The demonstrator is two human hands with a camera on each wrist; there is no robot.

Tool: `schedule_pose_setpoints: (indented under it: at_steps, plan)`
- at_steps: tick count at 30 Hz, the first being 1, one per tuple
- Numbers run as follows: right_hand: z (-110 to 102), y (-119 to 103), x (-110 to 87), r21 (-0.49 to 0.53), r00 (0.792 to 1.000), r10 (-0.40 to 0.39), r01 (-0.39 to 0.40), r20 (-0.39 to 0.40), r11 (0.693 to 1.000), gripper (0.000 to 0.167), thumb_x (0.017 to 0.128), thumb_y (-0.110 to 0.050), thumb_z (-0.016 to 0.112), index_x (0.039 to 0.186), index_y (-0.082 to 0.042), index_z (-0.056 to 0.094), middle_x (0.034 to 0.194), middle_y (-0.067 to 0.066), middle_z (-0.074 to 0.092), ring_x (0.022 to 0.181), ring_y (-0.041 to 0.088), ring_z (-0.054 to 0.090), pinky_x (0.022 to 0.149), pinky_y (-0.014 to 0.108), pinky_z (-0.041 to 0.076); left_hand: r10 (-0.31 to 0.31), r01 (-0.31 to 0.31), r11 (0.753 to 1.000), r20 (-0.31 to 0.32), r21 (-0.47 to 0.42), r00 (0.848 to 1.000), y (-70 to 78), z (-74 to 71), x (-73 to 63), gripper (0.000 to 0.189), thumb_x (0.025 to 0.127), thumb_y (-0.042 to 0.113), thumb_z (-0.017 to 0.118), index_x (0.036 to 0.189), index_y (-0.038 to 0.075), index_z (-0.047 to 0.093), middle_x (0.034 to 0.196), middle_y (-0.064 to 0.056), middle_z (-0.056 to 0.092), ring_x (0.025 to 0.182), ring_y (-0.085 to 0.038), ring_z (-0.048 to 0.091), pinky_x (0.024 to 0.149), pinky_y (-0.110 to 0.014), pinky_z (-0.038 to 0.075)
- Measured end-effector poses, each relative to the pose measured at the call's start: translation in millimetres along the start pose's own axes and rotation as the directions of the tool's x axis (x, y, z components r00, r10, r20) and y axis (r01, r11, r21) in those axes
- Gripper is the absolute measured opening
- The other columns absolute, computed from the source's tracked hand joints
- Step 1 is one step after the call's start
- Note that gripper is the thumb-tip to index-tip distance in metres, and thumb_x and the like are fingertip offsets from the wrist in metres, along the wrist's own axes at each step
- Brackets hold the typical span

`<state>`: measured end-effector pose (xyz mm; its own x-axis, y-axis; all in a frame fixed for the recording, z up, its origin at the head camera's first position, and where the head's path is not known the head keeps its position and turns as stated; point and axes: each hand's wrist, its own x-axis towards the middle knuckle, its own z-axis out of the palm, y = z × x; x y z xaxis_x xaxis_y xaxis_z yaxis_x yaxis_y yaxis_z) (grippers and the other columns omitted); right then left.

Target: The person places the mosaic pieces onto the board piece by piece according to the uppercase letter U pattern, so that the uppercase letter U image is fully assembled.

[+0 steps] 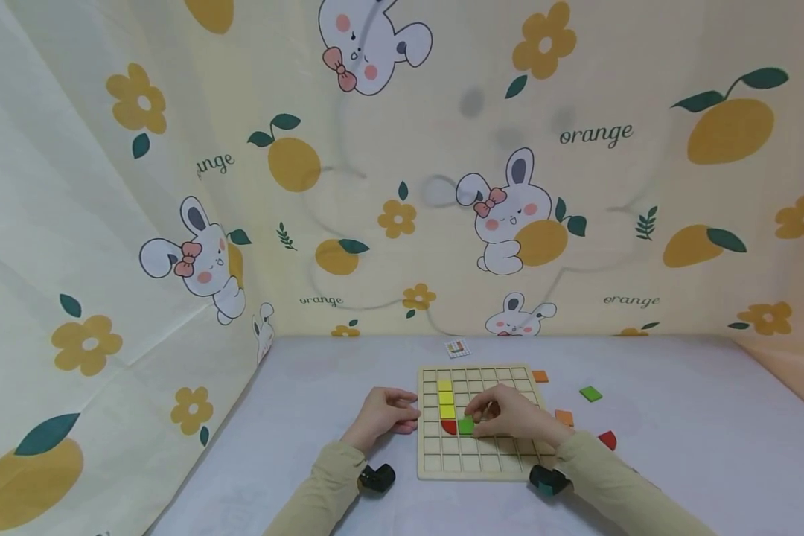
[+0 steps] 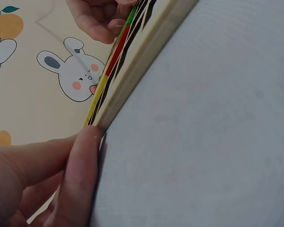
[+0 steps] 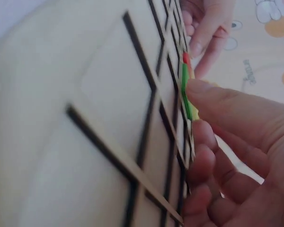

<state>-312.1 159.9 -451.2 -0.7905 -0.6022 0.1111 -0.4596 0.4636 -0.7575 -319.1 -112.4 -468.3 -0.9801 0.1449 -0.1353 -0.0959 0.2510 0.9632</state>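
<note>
A wooden grid board [image 1: 435, 467] lies on the table. In one column sit yellow square tiles [image 1: 446, 398], with a red rounded tile [image 1: 449, 427] below them. Right of the red tile is a green square tile [image 1: 466, 426], which my right hand [image 1: 512, 414] holds between thumb and curled index finger, low over the board. In the right wrist view the thumb [image 3: 201, 87] touches that green tile [image 3: 185, 90]. My left hand [image 1: 383, 414] rests its fingertips against the board's left edge, as the left wrist view shows at the edge [image 2: 132, 80].
Right of the board lie orange tiles [image 1: 564, 418], a green tile [image 1: 591, 393] and a red rounded tile [image 1: 607, 440]. A small pattern card [image 1: 458, 348] lies behind the board. A printed curtain [image 1: 375, 223] hangs behind the table and along its left side.
</note>
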Motion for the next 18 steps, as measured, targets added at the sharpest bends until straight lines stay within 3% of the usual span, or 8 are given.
schedule_pose_setpoints:
  at_steps: [6,12,18]
  plan:
    - [-19,-6,-12.1,-0.015,1.0,0.0,0.0,-0.011,1.0,0.033,0.081,-0.016,0.078,0.11,-0.005,0.067,0.092,0.006,0.062,0.077,0.018,0.056,0.065,0.024,0.05,-0.014,0.014,1.0,-0.01,-0.002,1.0,2.2,1.4,-1.4,0.03,0.08,0.003,0.076,0.109,0.002,0.068,0.083,-0.008,0.068,0.061,-0.015,0.067,0.059,-0.029,0.059]
    - [-48,2,-26.7,-0.014,1.0,0.007,-0.007,-0.019,1.0,0.04,0.083,-0.013,0.076,0.118,-0.003,0.062,0.099,0.01,0.062,0.086,0.022,0.058,0.071,0.026,0.052,-0.002,0.002,1.0,-0.006,0.0,1.0,2.8,1.0,-2.1,0.03,0.081,0.002,0.075,0.11,0.001,0.068,0.083,-0.008,0.067,0.061,-0.015,0.066,0.059,-0.029,0.059]
    - [-79,15,-46.7,-0.083,0.996,0.067,-0.071,-0.059,0.994,0.043,0.085,-0.018,0.073,0.124,-0.003,0.06,0.111,0.01,0.063,0.101,0.03,0.056,0.08,0.029,0.051,0.004,-0.004,1.0,-0.005,0.009,1.0,2.3,0.7,-2.7,0.03,0.081,0.002,0.074,0.111,0.0,0.067,0.083,-0.008,0.067,0.061,-0.014,0.067,0.059,-0.028,0.059]
